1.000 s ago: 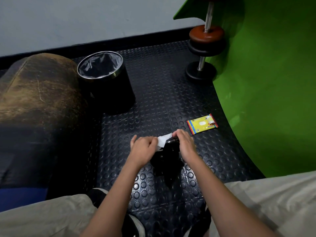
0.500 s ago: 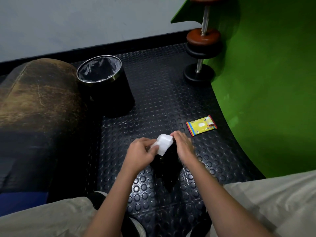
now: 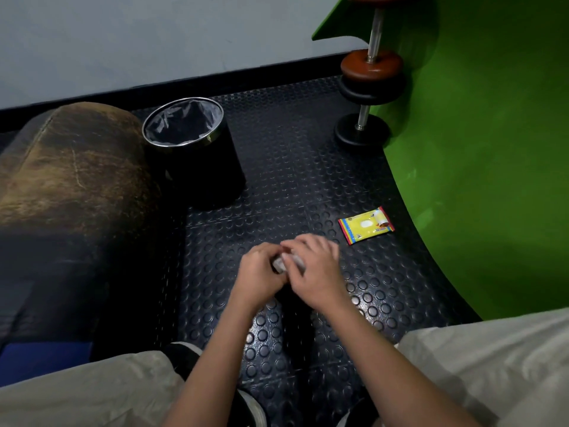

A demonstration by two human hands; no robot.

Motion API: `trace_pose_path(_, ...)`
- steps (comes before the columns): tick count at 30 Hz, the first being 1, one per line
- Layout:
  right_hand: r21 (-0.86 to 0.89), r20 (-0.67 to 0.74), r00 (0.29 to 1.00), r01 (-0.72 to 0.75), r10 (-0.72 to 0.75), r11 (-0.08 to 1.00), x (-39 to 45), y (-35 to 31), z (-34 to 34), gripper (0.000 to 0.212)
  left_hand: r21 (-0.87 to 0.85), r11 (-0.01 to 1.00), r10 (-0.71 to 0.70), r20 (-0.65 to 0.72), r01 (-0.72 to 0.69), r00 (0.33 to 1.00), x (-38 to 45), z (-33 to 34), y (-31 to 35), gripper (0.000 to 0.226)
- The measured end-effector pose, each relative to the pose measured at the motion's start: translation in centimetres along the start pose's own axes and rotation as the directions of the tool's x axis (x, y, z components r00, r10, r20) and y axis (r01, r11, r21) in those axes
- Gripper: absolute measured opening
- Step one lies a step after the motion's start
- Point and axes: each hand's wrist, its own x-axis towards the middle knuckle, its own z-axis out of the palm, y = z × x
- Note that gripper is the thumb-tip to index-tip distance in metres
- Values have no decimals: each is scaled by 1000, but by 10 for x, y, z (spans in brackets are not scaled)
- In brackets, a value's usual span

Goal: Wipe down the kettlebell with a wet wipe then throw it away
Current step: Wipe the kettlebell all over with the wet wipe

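my left hand (image 3: 260,272) and right hand (image 3: 314,269) meet over the kettlebell (image 3: 297,315), fingers curled round the wet wipe (image 3: 284,262) bunched between them, probably balling it for disposal. the dark kettlebell sits on the floor (image 3: 308,186) below, mostly hidden. the lined bin (image 3: 184,123) nearby looks empty, within easy reach.

Left hand (image 3: 257,274) and right hand (image 3: 314,272) curl together.
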Motion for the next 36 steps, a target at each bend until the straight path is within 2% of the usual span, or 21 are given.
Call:
trace_pose_path(3, -45, 84, 995, 49, -45, 998, -13, 3, 8, 36, -51, 983, -170, 86, 175, 982, -2, -16, -27, 65)
trace_pose_path(6, -50, 6, 994, -104, 105, 993, -16, 22, 6, 33, -113, 948, -281, 143, 297, 949, -9, -20, -40, 58)
trace_pose_path(9, -72, -80, 978, -200, 194, 977, -14, 30, 2, 35, -145, 942, -285, 131, 303, 949, -16, -15, -37, 51)
trace_pose_path(13, -93, 40, 994, -96, 100, 991, -11, -5, 13, 36, -196, 924, -303, 147, 328, 942, -14, -16, -38, 51)
trace_pose_path(15, -90, 68, 994, -79, 85, 993, -7, -1, 11, 37, -209, 918, -309, 156, 337, 938, -14, -15, -40, 51)
trace_pose_path(17, -76, 27, 983, -181, 184, 980, -7, 17, 0, 39, -229, 909, -316, 161, 347, 935, -15, -13, -41, 50)
trace_pose_path(19, -44, -37, 942, -336, 335, 941, -8, 28, -9, 42, -243, 903, -324, 155, 354, 933, -16, -11, -42, 50)
trace_pose_path(20, -57, -39, 934, -356, 355, 933, -7, 25, -10, 43, -246, 902, -326, 151, 355, 933, -17, -10, -42, 50)
trace_pose_path(25, -125, 138, 985, -88, 106, 988, -2, -1, 5, 43, -262, 896, -332, 143, 359, 932, -16, -9, -42, 50)
trace_pose_path(26, -131, 130, 983, -115, 132, 985, -1, 7, 3, 45, -265, 893, -334, 151, 363, 930, -17, -9, -42, 50)
trace_pose_path(29, -96, 43, 931, -358, 364, 929, -3, 34, -11, 57, -277, 885, -342, 158, 374, 926, -18, -8, -41, 52)
trace_pose_path(30, -119, 45, 925, -371, 378, 921, -2, 34, -13, 59, -279, 883, -346, 155, 377, 925, -18, -8, -41, 52)
trace_pose_path(34, -162, 189, 965, -150, 179, 975, 6, -5, 3, 49, -283, 877, -358, 153, 388, 921, -17, -9, -43, 50)
trace_pose_path(36, -152, 196, 968, -126, 155, 980, 7, -3, 5, 49, -280, 879, -354, 157, 385, 922, -16, -8, -44, 49)
